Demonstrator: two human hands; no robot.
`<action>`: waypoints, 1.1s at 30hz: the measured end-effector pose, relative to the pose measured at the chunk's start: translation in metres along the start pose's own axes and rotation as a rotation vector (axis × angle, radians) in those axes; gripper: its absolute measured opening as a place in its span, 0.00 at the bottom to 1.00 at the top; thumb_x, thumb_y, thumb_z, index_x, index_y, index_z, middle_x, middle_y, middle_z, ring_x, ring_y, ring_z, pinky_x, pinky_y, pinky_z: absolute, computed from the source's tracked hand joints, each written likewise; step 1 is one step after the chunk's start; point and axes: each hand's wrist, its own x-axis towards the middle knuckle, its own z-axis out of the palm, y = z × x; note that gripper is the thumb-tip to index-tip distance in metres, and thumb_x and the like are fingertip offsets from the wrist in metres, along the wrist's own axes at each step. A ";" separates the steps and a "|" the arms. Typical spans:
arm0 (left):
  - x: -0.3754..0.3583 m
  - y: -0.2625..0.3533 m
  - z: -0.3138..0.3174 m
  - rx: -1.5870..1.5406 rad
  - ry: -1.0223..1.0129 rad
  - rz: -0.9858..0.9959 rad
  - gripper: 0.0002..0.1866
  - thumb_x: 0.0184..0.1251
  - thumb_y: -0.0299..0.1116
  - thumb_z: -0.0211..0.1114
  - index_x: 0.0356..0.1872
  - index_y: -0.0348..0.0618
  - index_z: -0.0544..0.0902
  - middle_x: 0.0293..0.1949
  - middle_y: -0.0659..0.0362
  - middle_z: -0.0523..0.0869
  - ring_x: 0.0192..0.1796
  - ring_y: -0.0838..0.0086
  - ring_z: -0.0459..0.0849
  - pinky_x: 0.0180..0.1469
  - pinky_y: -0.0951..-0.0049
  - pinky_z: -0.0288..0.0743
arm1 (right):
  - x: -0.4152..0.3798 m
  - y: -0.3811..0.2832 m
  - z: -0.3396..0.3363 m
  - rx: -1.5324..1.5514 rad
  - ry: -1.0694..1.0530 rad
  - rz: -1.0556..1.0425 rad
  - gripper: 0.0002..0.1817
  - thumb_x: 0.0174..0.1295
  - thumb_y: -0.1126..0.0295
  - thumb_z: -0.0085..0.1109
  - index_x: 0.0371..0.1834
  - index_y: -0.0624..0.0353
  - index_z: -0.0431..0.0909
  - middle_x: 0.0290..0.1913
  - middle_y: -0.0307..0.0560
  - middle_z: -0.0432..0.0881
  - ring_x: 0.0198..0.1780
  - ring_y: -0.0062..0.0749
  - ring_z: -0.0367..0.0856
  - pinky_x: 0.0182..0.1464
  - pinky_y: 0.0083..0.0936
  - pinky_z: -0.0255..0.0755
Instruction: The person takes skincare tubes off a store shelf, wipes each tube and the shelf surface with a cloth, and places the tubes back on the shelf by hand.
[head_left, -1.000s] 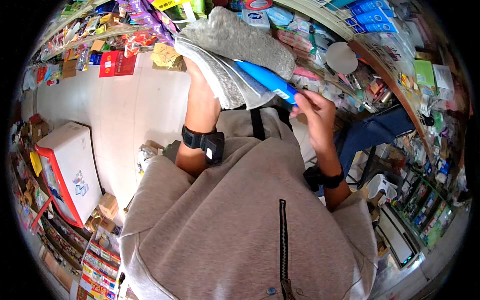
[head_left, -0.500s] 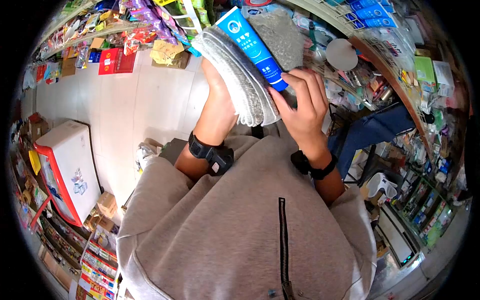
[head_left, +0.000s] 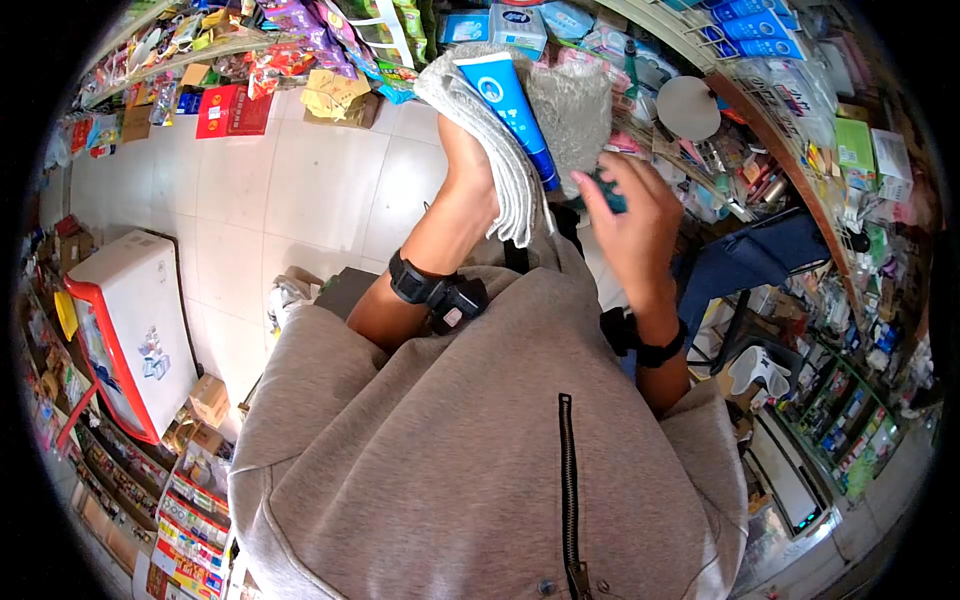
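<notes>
Folded grey-white towels (head_left: 515,200) are held up in front of my chest by my left hand (head_left: 465,150), whose fingers are hidden behind the cloth. A blue tube (head_left: 512,110) with white print lies slanted on the towels, its darker blue end pointing down toward me. Beside it, on the right, is a fuzzy grey cloth (head_left: 573,115). Just right of the tube's lower end, my right hand (head_left: 635,215) is open, thumb and fingers apart, not touching the tube. Something dark green shows between its thumb and fingers; I cannot make out what.
Packed shelves with snack bags (head_left: 300,30) and boxed goods curve around the far side. Similar blue tubes (head_left: 755,35) hang at upper right. A white freezer with red trim (head_left: 150,320) stands left on the tiled floor (head_left: 320,190). Dark blue fabric (head_left: 745,265) is at right.
My right hand has let go of the tube and moved right, its fingers spreading. The towels and the tube have shifted slightly right, and the tube rests lower on the towels.
</notes>
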 end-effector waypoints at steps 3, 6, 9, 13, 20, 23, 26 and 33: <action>-0.008 0.001 0.005 -0.003 -0.073 -0.002 0.23 0.82 0.46 0.39 0.52 0.41 0.80 0.42 0.56 0.85 0.41 0.68 0.87 0.42 0.67 0.82 | 0.017 -0.008 -0.019 0.117 0.116 0.077 0.24 0.47 0.67 0.79 0.48 0.59 0.83 0.40 0.44 0.84 0.36 0.34 0.81 0.36 0.25 0.75; -0.006 -0.009 -0.006 0.157 -0.189 0.050 0.16 0.80 0.39 0.47 0.51 0.39 0.79 0.41 0.58 0.85 0.42 0.73 0.85 0.41 0.71 0.80 | 0.041 -0.025 -0.027 0.284 0.075 -0.031 0.27 0.46 0.69 0.80 0.52 0.56 0.83 0.39 0.42 0.83 0.34 0.31 0.79 0.34 0.22 0.73; -0.003 -0.021 -0.008 0.288 -0.284 0.247 0.09 0.76 0.31 0.54 0.45 0.38 0.79 0.38 0.61 0.83 0.38 0.79 0.81 0.39 0.76 0.75 | 0.048 -0.030 -0.011 0.388 0.047 -0.137 0.25 0.47 0.71 0.80 0.51 0.57 0.84 0.40 0.41 0.84 0.35 0.30 0.79 0.34 0.23 0.73; -0.001 -0.013 -0.009 0.372 -0.186 0.262 0.11 0.77 0.34 0.53 0.48 0.38 0.79 0.40 0.59 0.83 0.40 0.76 0.82 0.41 0.73 0.77 | 0.046 -0.035 -0.008 0.465 0.090 -0.010 0.15 0.48 0.74 0.78 0.41 0.58 0.87 0.37 0.42 0.84 0.30 0.25 0.79 0.30 0.20 0.71; 0.015 0.005 -0.028 0.039 -0.067 -0.044 0.23 0.80 0.47 0.44 0.60 0.40 0.75 0.53 0.54 0.83 0.53 0.64 0.83 0.57 0.64 0.78 | 0.047 -0.007 -0.037 0.990 0.543 0.338 0.11 0.57 0.79 0.72 0.42 0.66 0.83 0.40 0.42 0.85 0.35 0.22 0.82 0.34 0.20 0.76; 0.006 0.003 -0.021 -0.018 -0.037 -0.056 0.26 0.80 0.51 0.43 0.60 0.41 0.75 0.55 0.54 0.82 0.57 0.63 0.80 0.61 0.62 0.74 | 0.041 -0.006 -0.024 1.021 0.561 0.343 0.11 0.60 0.78 0.70 0.44 0.66 0.82 0.40 0.42 0.85 0.36 0.24 0.83 0.34 0.23 0.78; -0.017 0.007 0.006 -0.040 -0.072 -0.020 0.28 0.79 0.52 0.40 0.62 0.41 0.75 0.60 0.52 0.80 0.60 0.59 0.78 0.66 0.59 0.69 | 0.034 -0.020 0.002 1.290 0.385 0.351 0.09 0.67 0.74 0.64 0.47 0.66 0.80 0.43 0.49 0.85 0.38 0.28 0.84 0.36 0.29 0.82; -0.027 0.009 0.017 -0.075 -0.102 0.052 0.27 0.77 0.55 0.42 0.57 0.45 0.77 0.55 0.53 0.81 0.56 0.60 0.79 0.62 0.60 0.72 | 0.026 -0.011 0.018 1.258 0.191 0.374 0.10 0.67 0.70 0.65 0.43 0.66 0.82 0.39 0.44 0.85 0.35 0.25 0.84 0.39 0.28 0.83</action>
